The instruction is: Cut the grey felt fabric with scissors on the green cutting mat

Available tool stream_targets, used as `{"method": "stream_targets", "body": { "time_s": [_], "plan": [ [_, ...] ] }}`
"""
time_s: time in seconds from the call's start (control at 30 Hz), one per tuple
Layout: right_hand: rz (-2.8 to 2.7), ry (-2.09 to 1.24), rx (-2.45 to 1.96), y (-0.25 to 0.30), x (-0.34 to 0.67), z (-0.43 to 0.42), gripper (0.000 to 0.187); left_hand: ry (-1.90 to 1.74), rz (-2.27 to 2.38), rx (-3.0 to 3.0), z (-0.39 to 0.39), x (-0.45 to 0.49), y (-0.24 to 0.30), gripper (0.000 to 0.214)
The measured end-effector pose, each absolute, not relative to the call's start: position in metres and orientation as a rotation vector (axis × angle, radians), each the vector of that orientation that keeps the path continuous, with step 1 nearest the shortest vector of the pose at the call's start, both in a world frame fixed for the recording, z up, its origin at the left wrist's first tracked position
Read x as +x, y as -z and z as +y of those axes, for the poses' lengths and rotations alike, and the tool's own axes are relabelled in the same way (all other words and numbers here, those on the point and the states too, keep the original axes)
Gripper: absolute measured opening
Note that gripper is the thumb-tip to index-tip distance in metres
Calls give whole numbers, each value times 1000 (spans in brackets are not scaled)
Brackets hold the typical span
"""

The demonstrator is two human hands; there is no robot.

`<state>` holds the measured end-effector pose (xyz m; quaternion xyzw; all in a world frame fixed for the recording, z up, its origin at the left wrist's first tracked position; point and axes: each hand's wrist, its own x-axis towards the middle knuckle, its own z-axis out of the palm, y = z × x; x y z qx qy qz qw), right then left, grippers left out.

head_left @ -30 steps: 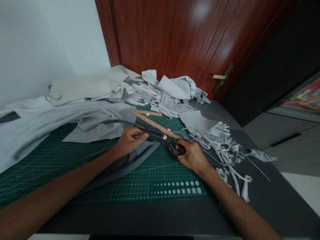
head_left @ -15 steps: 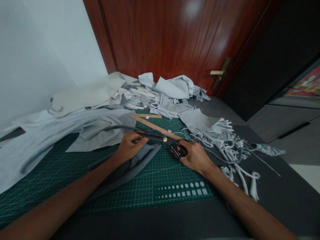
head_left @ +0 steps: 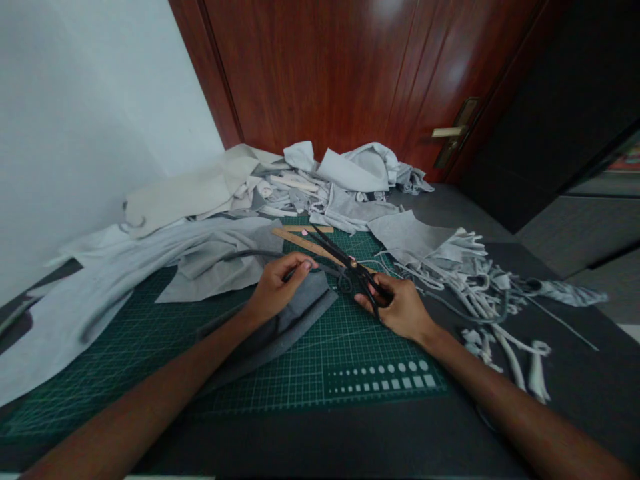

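Note:
My right hand [head_left: 403, 308] is wrapped round the handles of black scissors [head_left: 353, 264], whose blades point away and to the left over the cutting mat. Between the thumb and fingers of my left hand [head_left: 280, 283] is a narrow dark grey fabric strip [head_left: 250, 253], which trails off to the left. A thin dark curl of cloth [head_left: 345, 281] lies between the two hands, just under the scissors. Dark grey folded fabric [head_left: 295, 327] rests on the mat below my left hand, partly hidden by the forearm. The scissor blades are apart from my left fingers.
A green cutting mat [head_left: 280, 383] covers much of the dark table [head_left: 280, 447]. Wooden rulers [head_left: 300, 240] lie beyond the scissors. Pale fabric [head_left: 195, 193] and scraps are heaped at the back, by the door [head_left: 320, 73]. Light strips [head_left: 465, 300] pile up at right.
The scissors have swung away from my left fingers, their blades turning farther from me. My left hand still pinches the dark strip. The view has shifted slightly.

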<state>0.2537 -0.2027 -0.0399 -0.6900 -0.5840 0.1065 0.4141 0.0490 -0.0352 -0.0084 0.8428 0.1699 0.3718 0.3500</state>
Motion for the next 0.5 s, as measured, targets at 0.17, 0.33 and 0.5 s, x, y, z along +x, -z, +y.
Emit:
{"method": "stream_targets", "body": {
  "time_s": [0.17, 0.33, 0.5],
  "plan": [
    [-1489, -187, -1722, 44, 254, -203, 31, -930, 438, 2085, -36, 50, 12, 23],
    [-1507, -152, -1733, 46, 252, -203, 28, -964, 473, 2028, -41, 50, 12, 22],
    [-1564, -77, -1761, 42, 252, -204, 26, -1012, 506, 1990, -44, 50, 11, 18]
  ]
}}
